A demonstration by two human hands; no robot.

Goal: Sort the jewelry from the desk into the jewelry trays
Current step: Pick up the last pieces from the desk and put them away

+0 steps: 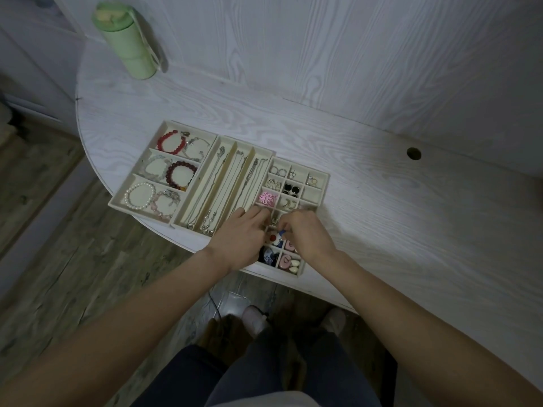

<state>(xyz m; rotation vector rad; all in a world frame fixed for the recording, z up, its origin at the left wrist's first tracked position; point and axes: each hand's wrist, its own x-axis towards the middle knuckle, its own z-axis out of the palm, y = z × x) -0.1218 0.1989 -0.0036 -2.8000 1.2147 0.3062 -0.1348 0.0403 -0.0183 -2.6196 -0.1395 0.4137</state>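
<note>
Three cream jewelry trays lie side by side on the white desk. The left tray (pixel 152 155) holds bead and pearl bracelets. The middle tray (pixel 226 155) holds silver necklaces in long slots. The right grid tray (pixel 318 179) holds earrings, a pink flower (pixel 267 198) and other small pieces. My left hand (pixel 239 240) rests over the near left part of the grid tray, fingers reaching into its cells. My right hand (pixel 307 232) hovers over the same cells, its curled fingertips pinching a small blue-tipped piece (pixel 282 232). What lies under the hands is hidden.
A green bottle (pixel 127 39) with a strap stands at the far left of the desk. A round cable hole (pixel 414 153) sits at the right. The desk's curved front edge runs just below the trays, with my legs and the wooden floor beneath.
</note>
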